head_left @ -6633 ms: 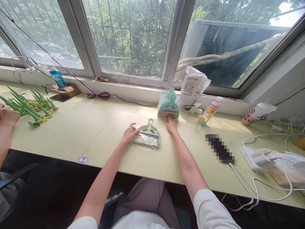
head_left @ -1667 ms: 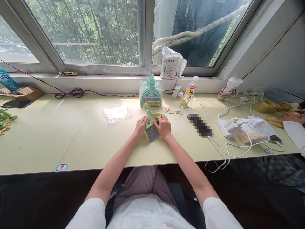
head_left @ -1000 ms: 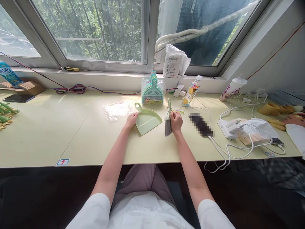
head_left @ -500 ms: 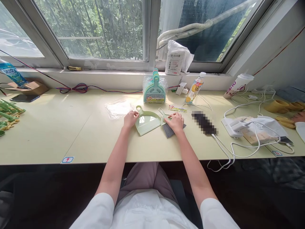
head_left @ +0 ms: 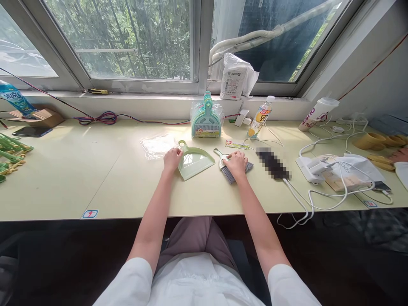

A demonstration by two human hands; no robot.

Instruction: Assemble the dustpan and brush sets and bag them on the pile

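On the desk [head_left: 95,170], my left hand [head_left: 172,158] curls loosely, grip unclear, at the left rim of the dustpan [head_left: 195,161], light and stiff I judge; just right of it my right hand [head_left: 236,160] lies flat over the soft-bristled brush [head_left: 228,174], best taken by its thin handle.

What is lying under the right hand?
A small brush lies flat under the right hand; its green handle and grey bristles stick out. The hand covers its middle part, which cannot be seen.
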